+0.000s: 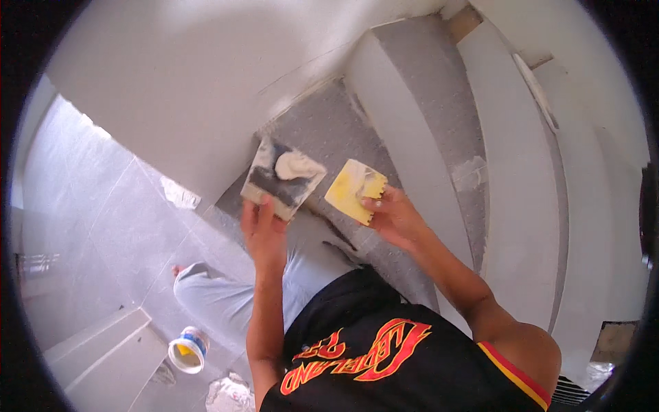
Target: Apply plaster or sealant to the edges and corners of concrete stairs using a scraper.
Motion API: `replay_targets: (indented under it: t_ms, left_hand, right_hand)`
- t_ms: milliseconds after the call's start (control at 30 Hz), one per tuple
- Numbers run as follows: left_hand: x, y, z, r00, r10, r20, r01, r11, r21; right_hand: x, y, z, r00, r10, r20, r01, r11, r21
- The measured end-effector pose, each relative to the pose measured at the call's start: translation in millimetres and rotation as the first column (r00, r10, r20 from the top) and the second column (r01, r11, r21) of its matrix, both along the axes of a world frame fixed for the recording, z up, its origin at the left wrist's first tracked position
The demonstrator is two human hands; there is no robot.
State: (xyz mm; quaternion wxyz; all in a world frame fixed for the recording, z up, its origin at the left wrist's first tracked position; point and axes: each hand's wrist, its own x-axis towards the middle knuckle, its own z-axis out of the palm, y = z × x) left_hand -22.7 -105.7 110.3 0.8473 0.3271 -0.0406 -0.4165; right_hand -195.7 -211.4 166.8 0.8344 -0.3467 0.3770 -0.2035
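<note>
My left hand (264,237) grips a square, dark-faced board (266,178) smeared with white, its fingers at the near edge. On the board sits a lump of white paste (298,165). To the right, my right hand (397,218) pinches a yellow notched spreader (349,196) by its toothed side. Whitish paste residue coats part of the spreader's face. The two tools are close together but apart, held above the grey steps in front of my body.
Grey winding steps (429,75) with white risers curve along the right. A white wall (178,82) rises ahead. Down on the tiled floor (127,213), a white bucket (187,351) with something yellow inside stands at lower left, near a crumpled whitish heap (230,395).
</note>
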Motion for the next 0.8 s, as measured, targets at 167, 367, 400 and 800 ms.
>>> replay_targets:
  t_ms: [167,367,400,800]
  left_hand:
    - [-16,-9,7,0.995,-0.067,0.08,0.065,0.998,0.02]
    - [-28,-6,3,0.985,-0.087,0.147,0.089,0.996,-0.007]
    - [-28,-4,-1,0.97,-0.102,0.221,0.102,0.995,0.011]
    - [-30,-3,-3,0.93,-0.096,0.356,0.073,0.994,0.076]
  right_hand:
    - [-16,11,-4,0.984,-0.019,-0.176,-0.006,0.99,-0.14]
    - [-25,11,-15,0.987,0.015,-0.163,-0.023,0.999,-0.042]
    - [-25,11,-16,0.987,0.012,-0.16,-0.019,0.999,-0.045]
    - [-32,8,-20,0.986,-0.087,-0.144,0.081,0.996,-0.046]
